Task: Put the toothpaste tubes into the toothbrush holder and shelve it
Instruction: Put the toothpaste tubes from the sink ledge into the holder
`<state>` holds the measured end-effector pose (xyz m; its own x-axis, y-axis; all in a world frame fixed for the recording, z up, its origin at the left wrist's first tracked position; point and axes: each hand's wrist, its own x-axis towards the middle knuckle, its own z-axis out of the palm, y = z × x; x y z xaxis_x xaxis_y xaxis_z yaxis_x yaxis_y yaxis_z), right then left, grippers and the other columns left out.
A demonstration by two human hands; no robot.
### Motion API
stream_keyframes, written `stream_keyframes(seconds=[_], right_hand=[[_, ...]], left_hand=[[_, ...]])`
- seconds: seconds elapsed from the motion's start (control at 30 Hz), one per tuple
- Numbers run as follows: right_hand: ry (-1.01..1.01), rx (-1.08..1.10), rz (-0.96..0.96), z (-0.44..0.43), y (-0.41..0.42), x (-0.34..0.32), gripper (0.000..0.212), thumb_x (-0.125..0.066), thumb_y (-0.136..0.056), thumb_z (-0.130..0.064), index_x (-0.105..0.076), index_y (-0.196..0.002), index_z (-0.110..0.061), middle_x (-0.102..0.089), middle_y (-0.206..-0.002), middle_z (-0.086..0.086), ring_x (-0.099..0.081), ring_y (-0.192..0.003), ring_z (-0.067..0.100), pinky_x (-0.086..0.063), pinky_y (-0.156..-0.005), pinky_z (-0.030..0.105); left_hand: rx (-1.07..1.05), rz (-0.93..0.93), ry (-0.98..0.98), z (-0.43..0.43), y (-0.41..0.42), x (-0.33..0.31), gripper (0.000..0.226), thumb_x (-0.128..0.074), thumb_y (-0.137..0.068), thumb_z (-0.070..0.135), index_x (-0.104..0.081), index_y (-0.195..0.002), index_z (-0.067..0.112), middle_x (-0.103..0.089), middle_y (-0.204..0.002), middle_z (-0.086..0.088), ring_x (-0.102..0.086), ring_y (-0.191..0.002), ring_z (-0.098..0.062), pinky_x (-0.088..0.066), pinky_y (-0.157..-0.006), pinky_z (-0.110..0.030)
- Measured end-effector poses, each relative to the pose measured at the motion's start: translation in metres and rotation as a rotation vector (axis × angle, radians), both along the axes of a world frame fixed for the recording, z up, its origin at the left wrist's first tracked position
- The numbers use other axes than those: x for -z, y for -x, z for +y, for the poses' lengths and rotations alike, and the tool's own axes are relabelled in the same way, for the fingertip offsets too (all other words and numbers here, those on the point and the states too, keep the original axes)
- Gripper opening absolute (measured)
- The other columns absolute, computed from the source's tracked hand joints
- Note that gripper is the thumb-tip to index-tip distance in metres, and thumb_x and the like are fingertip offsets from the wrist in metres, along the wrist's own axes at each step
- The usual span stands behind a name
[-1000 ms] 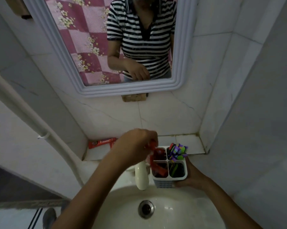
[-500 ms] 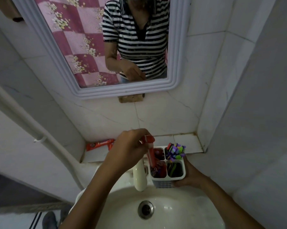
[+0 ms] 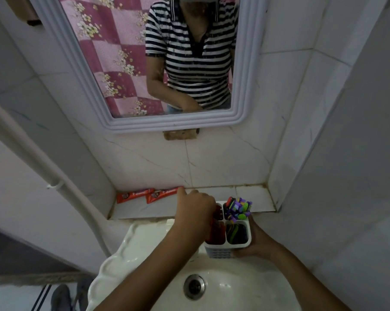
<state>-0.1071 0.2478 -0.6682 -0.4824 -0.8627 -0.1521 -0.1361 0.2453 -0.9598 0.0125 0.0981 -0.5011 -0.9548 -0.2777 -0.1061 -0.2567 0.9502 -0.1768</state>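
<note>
With the right hand gripping the toothbrush holder over the sink, the left hand, curled, grasp unclear, sits just right of two toothpaste tubes lying lengthwise left-right on the ledge.

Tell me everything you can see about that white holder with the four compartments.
The toothbrush holder is a white box, plastic by its look, split into four open compartments, with a slotted pattern low on its wall. It stands upright at the sink's back edge, below the tiled ledge. The right hand cups its right side; the left hand sits over its left compartments, where red items show. Colourful toothbrush heads poke from the far right compartment; the near right one holds dark and green handles.
</note>
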Motion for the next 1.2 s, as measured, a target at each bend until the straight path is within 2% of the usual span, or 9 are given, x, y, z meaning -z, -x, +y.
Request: stream_keyframes(seconds=[0.27,0.33,0.43,0.53,0.67,0.83,0.97,1.1,1.2], right_hand=[[-0.049,-0.008,0.015,0.002,0.005,0.007,0.122,-0.087,-0.05,-0.003,-0.006,-0.142,-0.007,-0.048,-0.126,-0.008,-0.053,-0.109,-0.015,-0.046,-0.084,0.004],[-0.055,0.003,0.008,0.002,0.005,0.009,0.12,-0.085,-0.054,0.009,-0.005,-0.141,-0.01,-0.049,-0.124,-0.008,-0.055,-0.107,-0.014,-0.048,-0.082,0.006],[-0.04,0.009,-0.015,0.001,0.005,0.009,0.117,-0.081,-0.056,0.018,-0.004,-0.141,-0.007,-0.05,-0.123,-0.009,-0.054,-0.107,-0.015,-0.047,-0.082,0.005],[-0.051,0.01,-0.014,0.002,0.005,0.011,0.117,-0.083,-0.057,0.01,-0.005,-0.142,-0.008,-0.06,-0.121,-0.015,-0.053,-0.113,-0.01,-0.047,-0.085,0.007],[-0.063,0.016,-0.02,0.002,0.004,0.01,0.118,-0.086,-0.055,0.0,-0.007,-0.142,-0.011,-0.059,-0.122,-0.017,-0.052,-0.116,-0.008,-0.047,-0.088,0.008],[-0.056,0.019,-0.013,0.001,0.005,0.011,0.119,-0.083,-0.053,0.011,-0.006,-0.142,-0.003,-0.048,-0.127,-0.007,-0.053,-0.111,-0.013,-0.047,-0.084,0.005],[-0.057,0.018,-0.006,0.001,0.006,0.013,0.12,-0.083,-0.054,0.015,-0.004,-0.143,-0.004,-0.048,-0.125,-0.009,-0.053,-0.107,-0.017,-0.047,-0.081,0.003],[-0.047,0.019,-0.023,0.001,0.003,0.008,0.126,-0.087,-0.048,-0.001,-0.004,-0.143,-0.005,-0.048,-0.124,-0.009,-0.054,-0.105,-0.017,-0.048,-0.079,0.004],[-0.017,0.016,-0.04,0.0,-0.002,0.0,0.136,-0.096,-0.034,-0.033,-0.013,-0.139,-0.011,-0.049,-0.123,-0.009,-0.056,-0.103,-0.017,-0.049,-0.077,0.004]], left_hand=[[0.05,-0.044,-0.045,0.025,0.001,0.003,0.02,-0.067,-0.078,0.019,-0.047,-0.077,0.021,-0.066,-0.085,-0.004,-0.064,-0.086,-0.026,-0.034,-0.091,-0.042],[0.041,-0.01,-0.129,0.024,-0.002,0.007,0.012,-0.066,-0.078,0.017,-0.058,-0.086,0.018,-0.069,-0.094,-0.006,-0.064,-0.09,-0.026,-0.039,-0.089,-0.039],[0.004,0.092,-0.357,0.006,-0.012,0.009,0.025,-0.065,-0.077,0.018,-0.066,-0.102,0.019,-0.067,-0.102,-0.005,-0.063,-0.095,-0.025,-0.047,-0.078,-0.032],[0.056,0.233,-0.467,-0.007,-0.024,0.009,0.027,-0.067,-0.078,0.017,-0.07,-0.104,0.024,-0.067,-0.101,-0.001,-0.062,-0.094,-0.021,-0.051,-0.076,-0.029],[0.099,0.305,-0.491,-0.009,-0.023,0.008,0.023,-0.07,-0.078,0.018,-0.073,-0.1,0.02,-0.068,-0.097,-0.002,-0.061,-0.089,-0.018,-0.039,-0.068,-0.023],[0.011,0.119,-0.374,0.005,-0.014,0.012,0.016,-0.065,-0.08,0.015,-0.067,-0.096,0.015,-0.067,-0.101,-0.003,-0.063,-0.093,-0.023,-0.043,-0.074,-0.029],[0.026,-0.016,-0.162,0.015,-0.002,0.005,0.016,-0.068,-0.076,0.02,-0.064,-0.09,0.014,-0.067,-0.091,-0.005,-0.057,-0.073,-0.023,-0.046,-0.068,-0.033],[0.084,-0.091,-0.067,0.018,0.005,0.0,0.017,-0.067,-0.078,0.018,-0.05,-0.075,0.015,-0.054,-0.071,-0.004,-0.059,-0.073,-0.024,-0.041,-0.065,-0.03],[0.122,-0.097,-0.055,0.015,0.005,0.001,0.011,-0.067,-0.078,0.019,-0.057,-0.077,0.015,-0.039,-0.06,0.0,-0.053,-0.068,-0.023,-0.038,-0.063,-0.03]])
